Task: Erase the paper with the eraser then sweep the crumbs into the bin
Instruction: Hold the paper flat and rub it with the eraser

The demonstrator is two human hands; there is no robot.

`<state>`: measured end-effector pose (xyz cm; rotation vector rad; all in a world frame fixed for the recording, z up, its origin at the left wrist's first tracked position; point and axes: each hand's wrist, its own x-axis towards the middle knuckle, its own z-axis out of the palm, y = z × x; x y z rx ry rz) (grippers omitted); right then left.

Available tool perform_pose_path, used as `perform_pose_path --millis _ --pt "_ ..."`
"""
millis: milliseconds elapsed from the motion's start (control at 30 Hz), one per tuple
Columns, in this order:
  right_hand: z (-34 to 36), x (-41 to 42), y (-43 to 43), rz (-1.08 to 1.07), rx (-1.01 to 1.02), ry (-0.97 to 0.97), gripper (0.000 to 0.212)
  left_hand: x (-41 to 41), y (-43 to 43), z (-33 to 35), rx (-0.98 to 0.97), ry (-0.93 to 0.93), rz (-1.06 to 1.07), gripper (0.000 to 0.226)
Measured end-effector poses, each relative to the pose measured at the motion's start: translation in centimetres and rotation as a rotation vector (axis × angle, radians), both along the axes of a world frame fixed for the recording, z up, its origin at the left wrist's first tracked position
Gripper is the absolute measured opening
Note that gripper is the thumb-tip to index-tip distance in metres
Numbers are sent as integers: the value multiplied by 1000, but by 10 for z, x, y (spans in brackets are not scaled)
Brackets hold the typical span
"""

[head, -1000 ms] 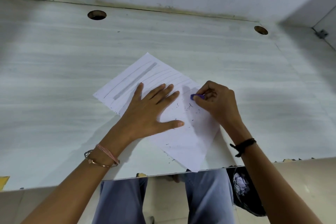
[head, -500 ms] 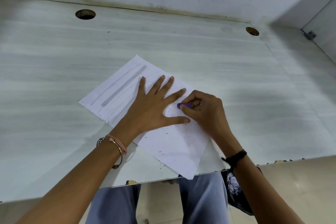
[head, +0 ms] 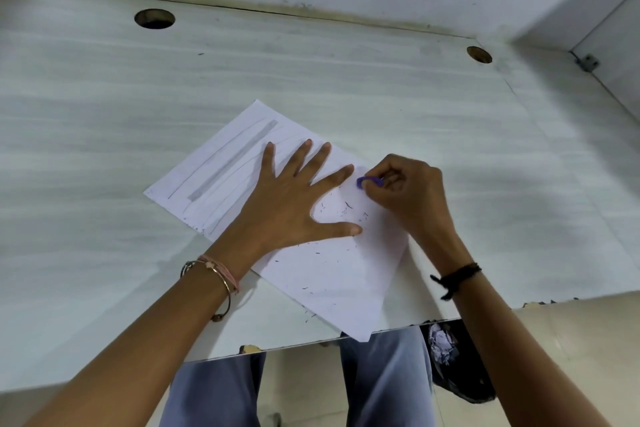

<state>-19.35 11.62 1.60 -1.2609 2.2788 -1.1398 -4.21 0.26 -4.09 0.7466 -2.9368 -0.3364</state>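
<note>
On one paper (head: pixel 332 274): two hands (head: pixel 287 208) (head: pixel 410 199), one eraser (head: pixel 367 182).

The white paper (head: pixel 332 274) bears grey pencil lines (head: pixel 232 160), one of them broad, dark crumbs (head: pixel 346 206) speckle it, the eraser (head: pixel 369 181) is purple, and the desk (head: pixel 104 114) is streaky pale grey.

The table (head: pixel 104 156) has a pale top with faint horizontal grain. A round hole (head: pixel 154 19) is cut near the rear left, and a second hole (head: pixel 479 54) near the rear right. The rear seam (head: pixel 311 12) is stained dark. The front edge (head: pixel 298 345) is chipped in places. One sheet of paper (head: pixel 329 274) lies flat at an angle, its near corner overhanging the front edge. A few dark crumbs (head: pixel 309 314) lie on the bare top just beside the paper's near left side.
</note>
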Motion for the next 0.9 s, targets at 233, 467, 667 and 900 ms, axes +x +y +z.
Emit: perform_pose_path --millis 233,467,667,900 --pt "-2 19 4 121 21 86 8 0 -1 -1 -14 -9 -1 99" --pt "2 4 -4 47 5 111 6 0 0 -1 -4 4 -3 96" --pt "3 -21 -5 -46 15 68 4 0 0 1 -4 -10 -9 97" --pt "-1 16 -2 165 50 157 9 -1 0 -2 -28 -3 -6 97"
